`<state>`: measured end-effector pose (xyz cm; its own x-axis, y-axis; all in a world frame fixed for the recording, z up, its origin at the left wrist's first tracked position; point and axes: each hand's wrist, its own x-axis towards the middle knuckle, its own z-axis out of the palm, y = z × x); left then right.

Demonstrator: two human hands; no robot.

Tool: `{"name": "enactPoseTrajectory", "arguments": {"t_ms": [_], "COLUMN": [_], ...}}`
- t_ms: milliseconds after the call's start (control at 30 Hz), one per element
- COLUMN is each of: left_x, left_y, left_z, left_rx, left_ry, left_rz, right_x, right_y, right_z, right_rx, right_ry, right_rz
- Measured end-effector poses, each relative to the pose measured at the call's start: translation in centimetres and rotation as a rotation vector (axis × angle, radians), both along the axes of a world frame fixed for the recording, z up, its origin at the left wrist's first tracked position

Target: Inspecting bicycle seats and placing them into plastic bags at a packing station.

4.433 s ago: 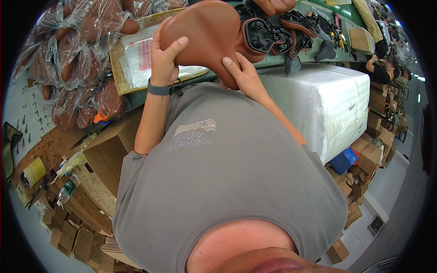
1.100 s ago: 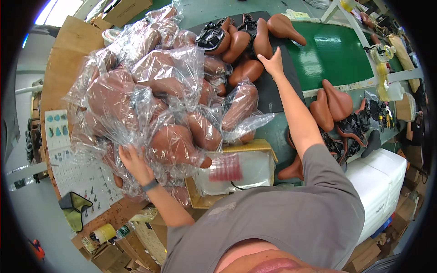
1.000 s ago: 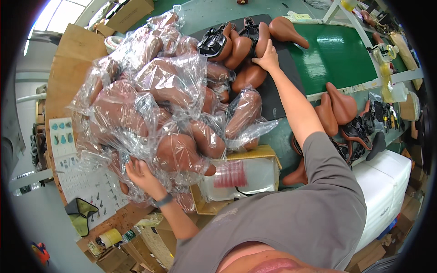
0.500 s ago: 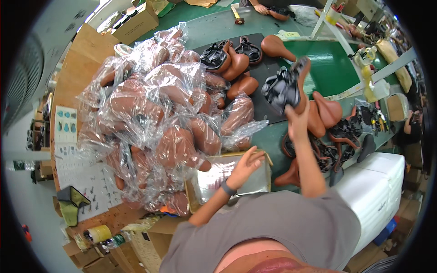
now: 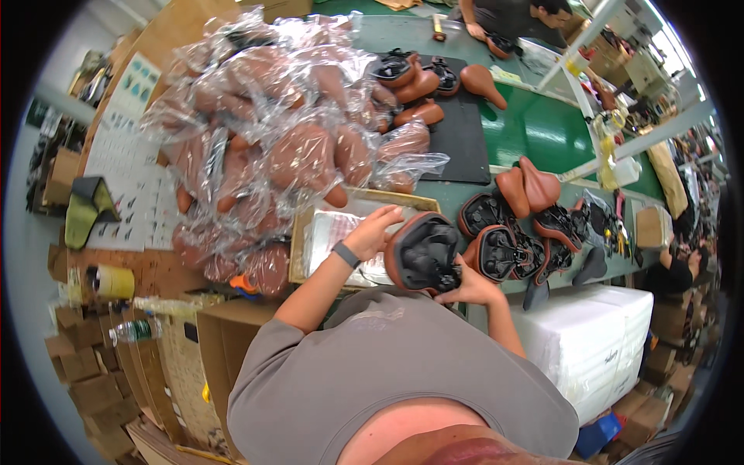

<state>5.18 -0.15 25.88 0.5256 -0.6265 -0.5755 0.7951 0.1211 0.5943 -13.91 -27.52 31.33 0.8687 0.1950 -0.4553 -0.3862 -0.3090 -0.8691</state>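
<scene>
Saddle in hand, a worker holds it underside up at the near edge of the tabletop, by the right end of a box. The right hand has its grip closed around the lower right end, a hold that apparently leaves the black base in full view. The left hand is unclenched, fingers extended beside the rim, likely placed to steady; whether it touches cannot be told.

Bagged saddles heap toward the left edge, seemingly kept apart from bare saddles clustered near the right of the near edge, many base up, perhaps to spare their covers. More bare ones lie toward the far edge of a dark mat, probably laid against scuffs. Clear plastic lies flat in the box, presumably for easy reach. At the far edge, a co-worker's hand rests near a hammer.
</scene>
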Motion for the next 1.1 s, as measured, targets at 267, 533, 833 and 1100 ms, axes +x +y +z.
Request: {"name": "enactPoseTrajectory", "arguments": {"t_ms": [267, 533, 833, 1100], "left_x": [-13.4, -3.2, -1.3, -12.0], "left_y": [-2.7, -5.1, -5.9, -3.2], "left_z": [7.4, 8.8, -18.5, -29.6], "left_rx": [-0.174, 0.588, 0.974, 1.087], "left_ry": [-1.230, -2.211, -1.258, -1.146], "left_rz": [0.119, 0.071, -0.326, -0.194], "right_x": [-3.2, -4.5, -9.1, -10.2], "right_y": [5.3, 8.9, 7.0, 7.8], "right_z": [-8.6, 0.0, 1.3, 2.0], "right_rx": [1.442, 1.932, 1.903, 0.512], "right_ry": [0.273, 0.622, 0.456, -0.383], "right_rz": [-0.469, -0.133, -0.247, -0.663]}}
